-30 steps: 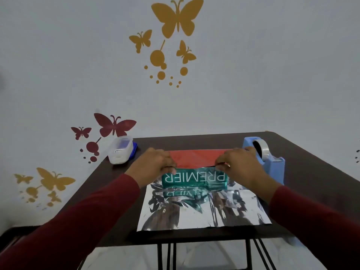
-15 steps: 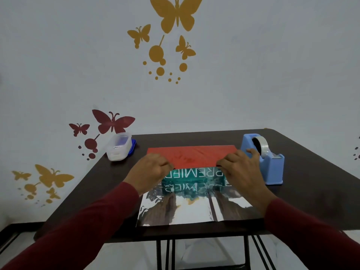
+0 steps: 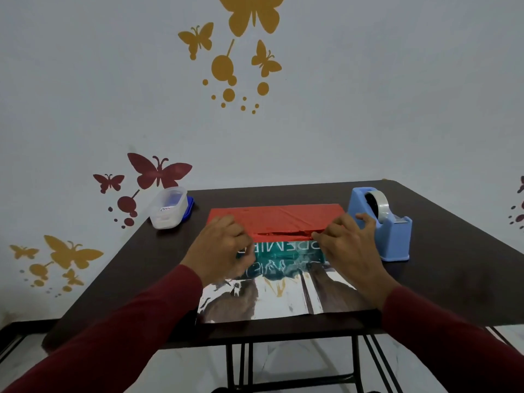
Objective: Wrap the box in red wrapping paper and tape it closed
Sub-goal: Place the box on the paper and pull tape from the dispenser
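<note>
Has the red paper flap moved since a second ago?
Yes. The red paper now lies flatter, spread further over the box toward the table's far edge, beside the tape dispenser.

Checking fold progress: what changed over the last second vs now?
The red flap of the wrapping paper has been drawn further over the box toward the person, hiding more of the teal lettering. Left hand and right hand moved with it and still pinch its near edge. The silver underside remains spread on the table; tape dispenser and plastic container stayed put.
</note>
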Available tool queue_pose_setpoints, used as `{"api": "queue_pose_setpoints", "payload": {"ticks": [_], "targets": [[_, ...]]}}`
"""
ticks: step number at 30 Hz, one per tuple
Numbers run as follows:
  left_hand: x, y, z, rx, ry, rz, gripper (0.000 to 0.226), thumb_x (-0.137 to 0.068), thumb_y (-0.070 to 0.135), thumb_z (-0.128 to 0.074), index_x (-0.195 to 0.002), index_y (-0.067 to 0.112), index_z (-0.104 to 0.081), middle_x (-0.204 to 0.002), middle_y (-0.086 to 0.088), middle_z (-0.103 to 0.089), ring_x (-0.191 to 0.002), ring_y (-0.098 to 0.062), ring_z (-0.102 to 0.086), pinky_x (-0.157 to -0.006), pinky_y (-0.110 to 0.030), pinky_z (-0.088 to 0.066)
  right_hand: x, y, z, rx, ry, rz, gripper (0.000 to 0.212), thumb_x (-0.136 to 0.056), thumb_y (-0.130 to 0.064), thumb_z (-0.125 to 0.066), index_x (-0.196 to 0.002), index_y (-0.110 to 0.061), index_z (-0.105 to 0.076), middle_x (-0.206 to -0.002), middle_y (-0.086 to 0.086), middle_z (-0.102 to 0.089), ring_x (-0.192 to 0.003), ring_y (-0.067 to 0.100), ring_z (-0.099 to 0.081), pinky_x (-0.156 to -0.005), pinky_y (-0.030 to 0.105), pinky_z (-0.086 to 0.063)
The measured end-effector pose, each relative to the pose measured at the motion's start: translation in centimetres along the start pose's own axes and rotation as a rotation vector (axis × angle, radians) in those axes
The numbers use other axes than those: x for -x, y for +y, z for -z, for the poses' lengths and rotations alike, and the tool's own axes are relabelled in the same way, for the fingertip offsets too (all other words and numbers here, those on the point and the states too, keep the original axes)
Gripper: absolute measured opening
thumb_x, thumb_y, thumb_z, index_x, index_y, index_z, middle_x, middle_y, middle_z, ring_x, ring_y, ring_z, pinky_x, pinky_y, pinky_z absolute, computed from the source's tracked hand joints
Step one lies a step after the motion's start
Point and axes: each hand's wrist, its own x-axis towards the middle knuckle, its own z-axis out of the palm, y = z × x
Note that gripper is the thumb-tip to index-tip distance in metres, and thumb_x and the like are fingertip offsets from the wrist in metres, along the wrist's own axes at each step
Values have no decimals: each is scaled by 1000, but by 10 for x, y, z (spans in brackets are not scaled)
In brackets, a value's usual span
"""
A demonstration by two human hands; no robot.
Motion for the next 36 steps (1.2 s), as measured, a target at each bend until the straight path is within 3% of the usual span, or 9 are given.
{"api": "queue_pose_setpoints", "payload": {"ticks": [4, 10, 14, 18, 22, 27, 31, 34, 36], "targets": [[-49, 31, 0, 215, -33, 127, 16, -94, 27, -69, -93, 17, -82, -82, 5, -71, -79, -16, -57, -73, -25, -43, 1, -1, -3, 9, 48, 16, 29, -69, -20, -93, -96, -27, -83, -75, -9, -69, -90, 26, -65, -96, 58, -34], [-87, 47, -30, 372, -246, 262, 24, -97, 34, -69, -112, 18, -80, -97, 2, -65, -93, -14, -58, -82, -33, -50, 8, -2, -4, -15, 13, 17, 18, -72, -21, -88, -86, -30, -82, -74, -11, -66, -91, 23, -63, -96, 56, -32], [-79, 47, -43, 450, -146, 293, 20, -94, 28, -74, -108, 15, -82, -86, 9, -56, -80, -4, -49, -74, -26, -46, 17, -6, 7, -69, -131, -63, 14, -66, -27, -88, -70, -32, -75, -69, -14, -62, -90, 19, -59, -92, 51, -34], [-71, 48, -54, 467, -66, 290, 19, -92, 30, -76, -106, 19, -82, -83, 14, -52, -82, -5, -47, -70, -20, -37, 17, 1, 35, -268, -72, -185, 18, -78, -17, -83, -86, -33, -83, -76, -13, -73, -82, 18, -64, -74, 38, -44], [-68, 49, -59, 454, -9, 262, 16, -89, 24, -80, -101, 16, -83, -85, 5, -61, -82, -12, -53, -69, -29, -49, 10, 24, 60, -482, -25, -447, 13, -89, -17, -73, -86, -25, -83, -66, -11, -66, -63, 8, -62, -70, 27, -55], [-66, 46, -64, 440, 23, 241, 13, -87, 21, -83, -98, 14, -83, -81, 3, -60, -79, -15, -53, -66, -34, -49, -2, 72, 72, -446, -61, -727, 11, -87, -27, -71, -87, -24, -82, -81, -8, -73, -78, 15, -67, -74, 27, -48], [-67, 46, -64, 442, 28, 245, 14, -86, 20, -83, -99, 16, -83, -82, 4, -61, -79, -13, -52, -67, -28, -46, -22, 104, 72, -352, -353, -918, 27, -87, -38, -65, -81, -12, -71, -83, 4, -68, -76, 24, -64, -66, 33, -50], [-67, 47, -63, 442, 16, 256, 14, -86, 22, -83, -99, 17, -83, -83, 4, -61, -81, -13, -52, -68, -30, -48, -32, 116, 66, -737, -546, -1191, 33, -89, -38, -70, -108, -12, -66, -111, 10, -63, -92, 28, -66, -64, 34, -52], [-67, 47, -63, 451, 11, 261, 14, -86, 21, -83, -99, 17, -83, -83, 4, -61, -81, -13, -53, -68, -30, -49, -37, 120, 68, -935, -613, -1349, 27, -93, -31, -74, -111, -12, -66, -127, 13, -58, -104, 37, -63, -61, 41, -58]]}}
